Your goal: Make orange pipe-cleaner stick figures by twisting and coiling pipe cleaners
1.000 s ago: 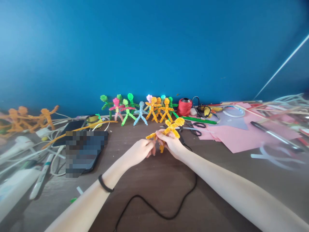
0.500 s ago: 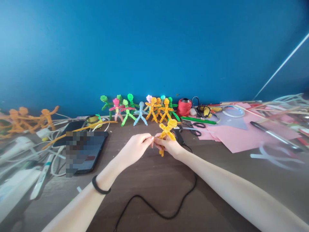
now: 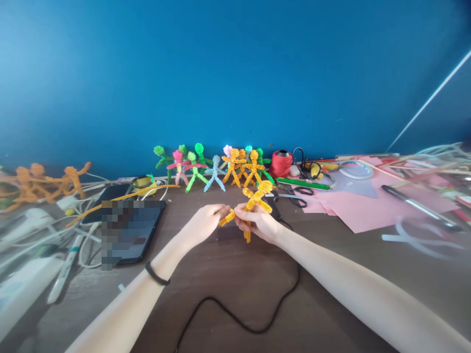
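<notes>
My right hand [image 3: 259, 221] pinches a small orange pipe-cleaner figure [image 3: 259, 192] around its middle. The figure's round head and arms stick up above the fingers, and one leg points down below them. My left hand [image 3: 211, 219] has its fingers closed at the outer end of a wound orange limb [image 3: 227, 217], which reaches from the left fingertips towards the right ones. The right fingers hide where this limb meets the body. Behind my hands, several pipe-cleaner figures [image 3: 214, 175] in green, pink, blue and orange stand in a row by the blue wall.
A phone [image 3: 142, 240] and tangled white cables lie left, near a marker [image 3: 65, 269] and more orange figures [image 3: 73, 180]. At right are a red thread spool [image 3: 281, 164], scissors [image 3: 299, 200], pink paper [image 3: 362, 208] and a pen [image 3: 419, 206]. A black cord [image 3: 239, 321] crosses the table.
My left hand has shifted slightly left, away from the right fingertips, so the orange limb between the hands now shows. The figure has tilted a little to the right.
</notes>
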`<act>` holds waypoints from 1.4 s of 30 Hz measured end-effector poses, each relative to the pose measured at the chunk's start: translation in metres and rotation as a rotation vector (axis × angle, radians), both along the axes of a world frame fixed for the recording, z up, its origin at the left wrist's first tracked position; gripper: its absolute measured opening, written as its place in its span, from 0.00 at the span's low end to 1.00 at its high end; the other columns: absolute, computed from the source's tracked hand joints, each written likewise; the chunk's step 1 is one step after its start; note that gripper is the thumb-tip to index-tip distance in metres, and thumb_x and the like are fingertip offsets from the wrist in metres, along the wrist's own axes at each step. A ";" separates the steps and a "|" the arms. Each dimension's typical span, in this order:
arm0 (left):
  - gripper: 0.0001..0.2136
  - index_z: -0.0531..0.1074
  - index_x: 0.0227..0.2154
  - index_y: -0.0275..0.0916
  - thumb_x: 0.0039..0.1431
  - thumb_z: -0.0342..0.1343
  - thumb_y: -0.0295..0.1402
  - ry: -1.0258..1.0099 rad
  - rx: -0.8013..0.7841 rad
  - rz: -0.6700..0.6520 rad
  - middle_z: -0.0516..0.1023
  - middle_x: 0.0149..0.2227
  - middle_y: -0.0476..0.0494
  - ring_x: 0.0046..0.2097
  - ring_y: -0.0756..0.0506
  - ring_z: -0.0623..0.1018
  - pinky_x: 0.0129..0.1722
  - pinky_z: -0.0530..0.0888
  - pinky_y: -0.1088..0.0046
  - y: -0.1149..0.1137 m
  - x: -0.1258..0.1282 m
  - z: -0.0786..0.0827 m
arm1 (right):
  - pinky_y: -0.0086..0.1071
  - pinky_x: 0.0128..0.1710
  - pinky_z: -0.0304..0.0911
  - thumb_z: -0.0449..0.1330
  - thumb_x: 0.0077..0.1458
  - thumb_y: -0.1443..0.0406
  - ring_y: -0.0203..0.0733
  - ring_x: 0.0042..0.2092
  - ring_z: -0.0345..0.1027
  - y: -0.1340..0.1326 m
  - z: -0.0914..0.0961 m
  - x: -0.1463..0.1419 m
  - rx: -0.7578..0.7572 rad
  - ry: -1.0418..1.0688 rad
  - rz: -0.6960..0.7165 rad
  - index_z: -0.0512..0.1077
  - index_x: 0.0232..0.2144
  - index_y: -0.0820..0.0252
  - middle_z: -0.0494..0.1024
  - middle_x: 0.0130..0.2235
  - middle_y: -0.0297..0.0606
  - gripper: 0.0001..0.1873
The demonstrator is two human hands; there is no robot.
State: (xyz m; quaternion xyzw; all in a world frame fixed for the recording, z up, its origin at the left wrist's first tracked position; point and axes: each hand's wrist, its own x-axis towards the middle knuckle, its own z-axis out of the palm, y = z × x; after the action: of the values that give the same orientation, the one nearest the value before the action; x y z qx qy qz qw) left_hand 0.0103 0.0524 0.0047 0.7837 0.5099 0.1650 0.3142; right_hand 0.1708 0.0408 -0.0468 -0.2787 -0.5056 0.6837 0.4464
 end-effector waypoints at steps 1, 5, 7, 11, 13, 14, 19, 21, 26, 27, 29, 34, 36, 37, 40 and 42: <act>0.17 0.65 0.21 0.38 0.54 0.40 0.43 -0.005 -0.023 -0.012 0.65 0.21 0.52 0.26 0.49 0.64 0.27 0.59 0.75 0.000 0.000 -0.001 | 0.25 0.18 0.44 0.57 0.49 0.59 0.27 0.18 0.49 0.001 -0.001 0.000 -0.002 0.033 -0.007 0.64 0.18 0.63 0.59 0.15 0.27 0.15; 0.16 0.66 0.21 0.38 0.55 0.40 0.41 0.008 -0.075 -0.056 0.64 0.19 0.52 0.23 0.50 0.64 0.25 0.58 0.75 -0.004 0.002 -0.004 | 0.25 0.18 0.44 0.57 0.49 0.58 0.27 0.17 0.48 0.004 -0.004 -0.002 -0.013 0.111 -0.067 0.64 0.18 0.62 0.58 0.14 0.26 0.15; 0.19 0.68 0.21 0.39 0.55 0.38 0.43 0.035 -0.080 -0.046 0.63 0.18 0.52 0.22 0.50 0.64 0.24 0.58 0.75 -0.008 0.005 -0.004 | 0.24 0.18 0.45 0.57 0.49 0.57 0.27 0.18 0.49 0.005 -0.004 -0.002 -0.022 0.099 -0.116 0.63 0.18 0.62 0.58 0.14 0.26 0.16; 0.20 0.70 0.21 0.40 0.57 0.37 0.43 0.046 -0.054 -0.090 0.66 0.20 0.51 0.23 0.49 0.67 0.28 0.61 0.74 -0.016 0.012 -0.003 | 0.25 0.18 0.47 0.56 0.49 0.54 0.28 0.17 0.50 0.004 -0.003 -0.003 -0.004 -0.001 -0.223 0.62 0.18 0.61 0.57 0.13 0.26 0.17; 0.18 0.69 0.23 0.40 0.57 0.38 0.41 0.030 -0.059 -0.125 0.69 0.22 0.51 0.25 0.49 0.68 0.30 0.61 0.74 -0.020 0.014 -0.002 | 0.25 0.17 0.48 0.57 0.48 0.53 0.28 0.17 0.50 0.004 -0.002 -0.003 0.031 -0.039 -0.258 0.62 0.17 0.60 0.57 0.14 0.26 0.18; 0.17 0.69 0.24 0.40 0.57 0.38 0.41 0.019 -0.073 -0.142 0.70 0.24 0.50 0.26 0.49 0.68 0.30 0.62 0.74 -0.021 0.015 -0.002 | 0.26 0.17 0.48 0.57 0.47 0.53 0.28 0.17 0.50 0.004 -0.002 -0.003 0.049 -0.049 -0.269 0.61 0.17 0.60 0.57 0.14 0.26 0.18; 0.17 0.69 0.28 0.38 0.57 0.37 0.41 -0.004 -0.138 -0.167 0.71 0.27 0.48 0.27 0.49 0.68 0.29 0.63 0.74 -0.026 0.015 0.002 | 0.26 0.16 0.49 0.56 0.47 0.53 0.29 0.16 0.52 0.004 -0.003 -0.005 0.095 -0.124 -0.264 0.62 0.19 0.59 0.56 0.14 0.26 0.17; 0.17 0.69 0.28 0.38 0.57 0.37 0.41 0.020 -0.111 -0.150 0.72 0.27 0.48 0.26 0.49 0.68 0.29 0.63 0.73 -0.027 0.014 0.005 | 0.26 0.16 0.49 0.56 0.48 0.54 0.29 0.17 0.52 0.004 -0.004 -0.006 0.110 -0.155 -0.249 0.63 0.20 0.60 0.57 0.14 0.26 0.16; 0.15 0.68 0.26 0.39 0.58 0.38 0.37 0.086 0.082 -0.121 0.71 0.26 0.49 0.28 0.48 0.69 0.29 0.62 0.73 -0.025 0.011 0.011 | 0.25 0.17 0.46 0.55 0.48 0.54 0.27 0.18 0.49 0.004 -0.003 -0.006 0.130 -0.160 -0.219 0.61 0.17 0.61 0.57 0.15 0.27 0.18; 0.16 0.69 0.26 0.39 0.58 0.38 0.37 0.115 0.137 -0.111 0.70 0.27 0.48 0.28 0.48 0.69 0.29 0.62 0.73 -0.024 0.010 0.010 | 0.25 0.17 0.45 0.55 0.48 0.54 0.27 0.18 0.48 0.004 -0.003 -0.006 0.129 -0.157 -0.216 0.61 0.17 0.61 0.57 0.14 0.27 0.18; 0.16 0.70 0.26 0.39 0.58 0.39 0.37 0.181 0.251 -0.088 0.69 0.32 0.46 0.29 0.48 0.70 0.31 0.64 0.72 -0.022 0.009 0.007 | 0.24 0.18 0.45 0.55 0.48 0.54 0.27 0.18 0.48 0.005 -0.002 -0.006 0.124 -0.151 -0.216 0.60 0.16 0.61 0.57 0.14 0.27 0.19; 0.15 0.74 0.32 0.40 0.58 0.41 0.34 0.149 0.316 -0.178 0.67 0.42 0.43 0.36 0.47 0.72 0.41 0.66 0.70 -0.018 0.007 0.001 | 0.25 0.19 0.47 0.55 0.47 0.53 0.28 0.18 0.49 0.003 0.000 -0.005 0.101 -0.161 -0.221 0.58 0.15 0.61 0.56 0.14 0.26 0.20; 0.15 0.74 0.34 0.40 0.59 0.40 0.32 0.122 0.280 -0.216 0.69 0.40 0.43 0.37 0.47 0.72 0.42 0.66 0.70 -0.017 0.006 0.003 | 0.24 0.19 0.48 0.55 0.47 0.53 0.27 0.18 0.50 0.002 0.001 -0.005 0.098 -0.167 -0.215 0.58 0.16 0.61 0.57 0.14 0.26 0.20; 0.15 0.74 0.34 0.40 0.58 0.40 0.32 0.119 0.270 -0.218 0.70 0.40 0.43 0.38 0.47 0.72 0.43 0.66 0.70 -0.017 0.005 0.005 | 0.24 0.19 0.48 0.55 0.47 0.53 0.28 0.18 0.50 0.002 0.001 -0.004 0.098 -0.162 -0.215 0.59 0.16 0.61 0.58 0.14 0.26 0.19; 0.15 0.74 0.33 0.39 0.58 0.40 0.31 0.137 0.269 -0.186 0.70 0.40 0.43 0.38 0.46 0.72 0.41 0.66 0.70 -0.016 0.005 0.012 | 0.24 0.17 0.45 0.54 0.47 0.53 0.27 0.18 0.50 0.003 0.001 -0.004 0.090 -0.123 -0.238 0.61 0.18 0.61 0.60 0.15 0.27 0.18; 0.15 0.73 0.31 0.38 0.58 0.40 0.31 0.159 0.278 -0.158 0.70 0.40 0.43 0.37 0.47 0.72 0.40 0.66 0.70 -0.016 0.005 0.015 | 0.25 0.15 0.43 0.55 0.46 0.52 0.27 0.16 0.50 0.004 0.000 -0.005 0.063 -0.102 -0.292 0.62 0.20 0.61 0.61 0.15 0.27 0.18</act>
State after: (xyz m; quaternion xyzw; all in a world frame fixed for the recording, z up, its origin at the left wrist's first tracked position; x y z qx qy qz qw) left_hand 0.0150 0.0365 0.0192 0.8677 0.4422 0.1462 0.1736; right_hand 0.1661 0.0446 -0.0466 -0.3695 -0.5030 0.5803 0.5231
